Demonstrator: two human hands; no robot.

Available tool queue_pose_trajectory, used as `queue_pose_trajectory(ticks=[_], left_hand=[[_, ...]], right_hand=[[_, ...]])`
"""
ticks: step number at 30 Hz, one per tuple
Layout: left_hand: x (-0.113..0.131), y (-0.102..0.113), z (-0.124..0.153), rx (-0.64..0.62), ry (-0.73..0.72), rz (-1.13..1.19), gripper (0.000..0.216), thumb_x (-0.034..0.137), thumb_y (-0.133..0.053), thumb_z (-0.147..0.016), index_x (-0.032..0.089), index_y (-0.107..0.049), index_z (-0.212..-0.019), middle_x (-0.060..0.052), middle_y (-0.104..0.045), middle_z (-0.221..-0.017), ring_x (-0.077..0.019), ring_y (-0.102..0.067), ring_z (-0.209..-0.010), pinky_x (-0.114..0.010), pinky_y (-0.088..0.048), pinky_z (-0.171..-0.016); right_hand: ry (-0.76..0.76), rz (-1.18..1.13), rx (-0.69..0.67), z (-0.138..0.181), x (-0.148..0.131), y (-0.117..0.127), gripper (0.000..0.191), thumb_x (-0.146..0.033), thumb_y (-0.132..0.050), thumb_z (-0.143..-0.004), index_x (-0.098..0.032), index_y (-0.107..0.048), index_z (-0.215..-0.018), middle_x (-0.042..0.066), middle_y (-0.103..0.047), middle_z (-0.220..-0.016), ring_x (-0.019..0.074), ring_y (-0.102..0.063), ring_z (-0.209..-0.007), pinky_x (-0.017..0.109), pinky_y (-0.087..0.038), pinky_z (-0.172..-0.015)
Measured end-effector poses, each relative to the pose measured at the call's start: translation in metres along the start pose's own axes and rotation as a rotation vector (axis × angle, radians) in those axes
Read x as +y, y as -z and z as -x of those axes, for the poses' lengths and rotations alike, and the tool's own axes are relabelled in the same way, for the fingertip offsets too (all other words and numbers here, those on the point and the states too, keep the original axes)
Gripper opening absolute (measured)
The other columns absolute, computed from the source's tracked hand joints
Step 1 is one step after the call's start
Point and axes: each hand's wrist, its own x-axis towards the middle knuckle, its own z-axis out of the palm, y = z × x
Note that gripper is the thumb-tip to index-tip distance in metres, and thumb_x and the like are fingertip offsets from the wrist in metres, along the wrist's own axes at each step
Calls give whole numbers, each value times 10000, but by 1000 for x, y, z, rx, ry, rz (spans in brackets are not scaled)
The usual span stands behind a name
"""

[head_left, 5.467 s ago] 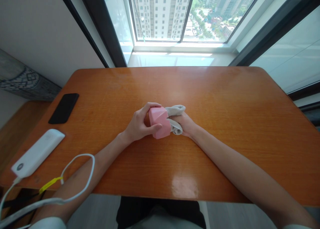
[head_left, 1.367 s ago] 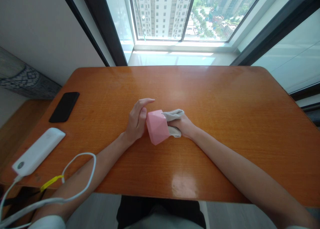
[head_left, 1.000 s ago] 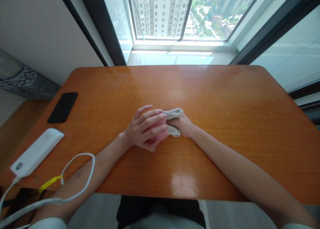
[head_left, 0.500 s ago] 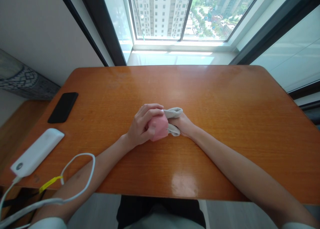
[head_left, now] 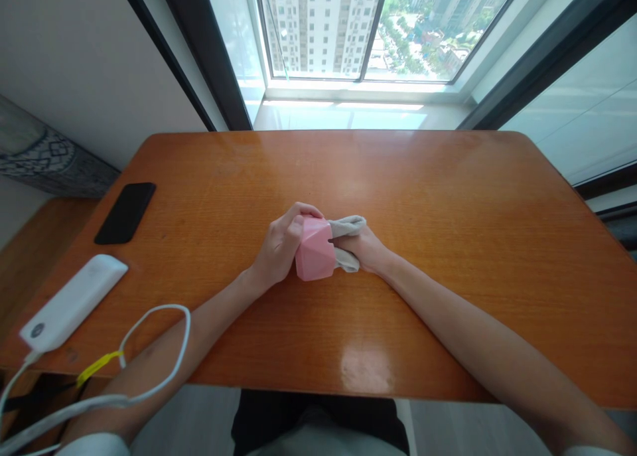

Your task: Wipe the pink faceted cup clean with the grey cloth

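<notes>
My left hand grips a pink, faceted pot-like object from its left side, fingers over the far edge and thumb along the near face. Two folds of a light grey cloth stick out of the object's right end. Between these folds, my right hand holds the cloth, its fingers reaching into or against the pink object. The fingertips are hidden there. Both hands are just over the middle of the wooden table.
A black phone lies at the table's left side. Nearer me is a white power bank with a white cable looping over my left forearm. A yellow tag hangs on the cable. A window is beyond the far edge.
My left thumb and fingers have shifted up and back on the pink object, uncovering more of its near face. My right hand and the cloth have barely moved.
</notes>
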Motion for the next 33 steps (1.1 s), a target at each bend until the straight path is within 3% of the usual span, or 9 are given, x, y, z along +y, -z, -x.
queue_pose_trajectory(ticks=[4,7,16,22,28,33], left_hand=[[-9,0,-3,21,148,12,544,578,-311,-1156,245,-726,-1043,-17,-780,-954,-231,-680,-871,-358,-531,-797],[-21,0,-6,26,179,-48,602,553,-238,-1162,255,-710,-938,-24,-770,-880,-249,-670,-825,-395,-549,-776],[-31,10,-12,29,-17,-321,714,472,-153,-1171,240,-810,-1012,-78,-805,-1276,-289,-694,-1233,-507,-515,-1172],[-33,15,-15,23,-44,-307,649,466,-256,-1165,254,-860,-1063,-65,-818,-1327,-294,-727,-1249,-534,-522,-1185],[-30,13,-17,13,-39,-295,713,510,-218,-1177,267,-881,-1079,-57,-824,-1338,-309,-724,-1267,-553,-505,-1202],[-35,12,-17,32,10,-333,720,539,-201,-1176,199,-825,-1291,-111,-813,-1333,-318,-704,-1314,-553,-484,-1238]], right_hand=[[29,66,-37,1,2,2,199,-290,-875,-643,-167,-721,-622,-13,-631,-613,112,-527,-565,231,-419,-498],[37,85,-49,2,0,1,203,-305,-879,-669,-168,-732,-637,-11,-637,-620,115,-529,-572,234,-418,-503],[57,88,-29,0,1,1,202,-308,-866,-666,-173,-720,-631,-24,-618,-610,104,-498,-556,239,-417,-517],[59,99,-13,1,2,0,210,-324,-867,-678,-174,-723,-646,-20,-634,-621,109,-514,-565,237,-415,-518],[30,84,13,1,3,1,200,-312,-866,-661,-169,-725,-657,-8,-663,-644,118,-547,-579,239,-445,-522],[12,33,22,1,6,2,193,-278,-881,-636,-180,-723,-688,-14,-676,-659,120,-562,-582,231,-454,-516]])
